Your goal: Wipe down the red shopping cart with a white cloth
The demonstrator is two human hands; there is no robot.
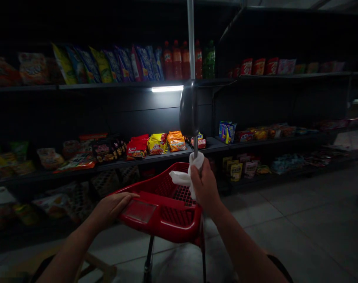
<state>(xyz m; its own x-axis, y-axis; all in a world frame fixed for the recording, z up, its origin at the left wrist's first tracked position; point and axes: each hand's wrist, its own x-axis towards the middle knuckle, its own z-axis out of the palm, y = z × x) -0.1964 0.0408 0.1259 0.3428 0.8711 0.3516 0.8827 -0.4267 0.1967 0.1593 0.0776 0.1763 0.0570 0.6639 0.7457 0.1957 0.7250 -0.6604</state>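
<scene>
A red plastic shopping cart (167,226) stands in front of me, its basket toward the shelves. My left hand (115,206) grips the left end of the cart's handle, with its fingers over the top edge. Closed in front of the right side of the basket, my right hand (206,188) holds a white cloth (181,178) around an upright metal pole (191,39). One end of the cloth sticks out to the left. Just above that hand, a dark rounded piece (188,110) sits on the pole. The pole's lower end is hidden behind my hand and the cart.
Dark shelves carry red and yellow snack packets (137,147), orange packets (176,141), bottles of red drink (177,59) and chip bags (87,63). A lit tube (167,89) shines under the upper shelf. Tiled floor (273,224) extends to the right. A wooden frame (99,265) stands low at left.
</scene>
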